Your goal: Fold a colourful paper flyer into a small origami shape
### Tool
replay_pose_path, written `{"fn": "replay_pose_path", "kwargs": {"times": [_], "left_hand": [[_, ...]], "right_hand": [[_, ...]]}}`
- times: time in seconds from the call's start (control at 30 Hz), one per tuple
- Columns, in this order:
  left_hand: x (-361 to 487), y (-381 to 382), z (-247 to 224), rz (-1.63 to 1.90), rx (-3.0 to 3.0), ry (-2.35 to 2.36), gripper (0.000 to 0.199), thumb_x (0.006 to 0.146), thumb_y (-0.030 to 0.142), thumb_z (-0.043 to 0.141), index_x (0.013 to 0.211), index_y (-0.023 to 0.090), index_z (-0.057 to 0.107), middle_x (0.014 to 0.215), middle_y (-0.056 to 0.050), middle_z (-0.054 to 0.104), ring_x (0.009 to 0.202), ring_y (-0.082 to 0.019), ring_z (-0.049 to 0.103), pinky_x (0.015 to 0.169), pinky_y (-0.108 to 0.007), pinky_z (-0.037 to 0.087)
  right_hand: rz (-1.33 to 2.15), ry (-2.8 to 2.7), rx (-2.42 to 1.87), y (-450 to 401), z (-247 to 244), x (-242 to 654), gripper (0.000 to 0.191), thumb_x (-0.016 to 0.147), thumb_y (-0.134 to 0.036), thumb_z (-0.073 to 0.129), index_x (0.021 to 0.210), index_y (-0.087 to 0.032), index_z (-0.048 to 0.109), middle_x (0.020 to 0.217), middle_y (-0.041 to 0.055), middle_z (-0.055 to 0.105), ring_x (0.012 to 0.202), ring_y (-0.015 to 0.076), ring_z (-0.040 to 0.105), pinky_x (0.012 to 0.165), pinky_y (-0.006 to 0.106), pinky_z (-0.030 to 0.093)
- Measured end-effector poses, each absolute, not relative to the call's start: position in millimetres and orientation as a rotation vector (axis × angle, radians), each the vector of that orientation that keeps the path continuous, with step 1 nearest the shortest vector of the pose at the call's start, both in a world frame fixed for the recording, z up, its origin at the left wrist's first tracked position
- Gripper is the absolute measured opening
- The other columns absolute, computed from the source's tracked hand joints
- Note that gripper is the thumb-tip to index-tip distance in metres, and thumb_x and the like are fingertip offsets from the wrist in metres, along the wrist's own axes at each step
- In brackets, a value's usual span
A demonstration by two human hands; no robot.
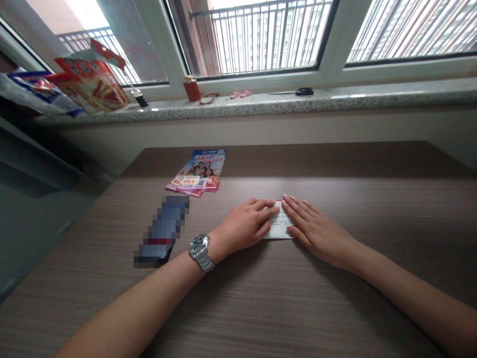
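- Left hand: palm down, fingers close together and slightly bent, fingertips on left part of white paper; can't tell if thumb pinches the edge.
- Right hand: laid flat, fingers straight and nearly together, thumb a little apart, covering right part of same paper.
- Paper: between the hands, flat on brown wood-grain table; printed lines, bit of red at far edge; print too small to read.
- Silver watch on left wrist.
- Dark slab, pixelated, on table left of left hand; details hidden.
- Stack of colorful flyers just beyond slab, slightly fanned, "89.9" printed on top one.
- Speckled stone sill behind table, left to right: blue-and-white bag, red snack bag, small dark bottle, red container beside a cord, pink items, black-handled scissors.
- Windows behind sill; railing outside.
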State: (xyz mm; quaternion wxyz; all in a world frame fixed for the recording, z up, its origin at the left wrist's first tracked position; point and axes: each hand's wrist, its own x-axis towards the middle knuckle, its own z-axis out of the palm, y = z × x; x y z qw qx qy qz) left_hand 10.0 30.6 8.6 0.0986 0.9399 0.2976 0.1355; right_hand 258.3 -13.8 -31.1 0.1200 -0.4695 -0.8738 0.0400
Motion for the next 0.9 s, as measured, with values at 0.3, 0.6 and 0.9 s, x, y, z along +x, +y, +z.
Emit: {"fn": "replay_pose_path", "kwargs": {"times": [0.3,0.6,0.9], "left_hand": [[19.4,18.0,6.6,0.476,2.706,0.988,0.046,0.100,0.048,0.055,0.137,0.021,0.057,0.144,-0.008,0.057,0.127,-0.027,0.053,0.111,-0.045,0.047],[16.6,16.9,2.7,0.418,2.720,0.999,0.053,0.099,0.049,0.057,0.144,0.023,0.050,0.151,-0.009,0.050,0.137,-0.027,0.047,0.118,-0.044,0.040],[-15.0,20.3,-0.9,0.243,2.757,1.009,0.070,0.100,0.053,0.054,0.160,0.029,0.027,0.170,-0.007,0.019,0.158,-0.028,0.014,0.128,-0.050,0.016]], "right_hand": [[0.099,-2.545,-1.365,-14.0,-34.1,258.7,0.067,0.107,-0.046,0.035,0.164,-0.022,0.011,0.167,0.0113,0.027,0.154,0.0236,0.023,0.125,0.048,0.027],[0.083,-2.574,-1.424,-13.5,-30.4,256.7,0.065,0.107,-0.050,0.029,0.162,-0.016,0.025,0.166,0.0127,0.029,0.154,0.0234,0.024,0.125,0.047,0.027],[0.035,-2.599,-1.402,-12.5,-34.5,259.2,0.067,0.107,-0.049,0.030,0.163,-0.014,0.020,0.167,0.0144,0.026,0.154,0.0242,0.023,0.124,0.048,0.028]]}}
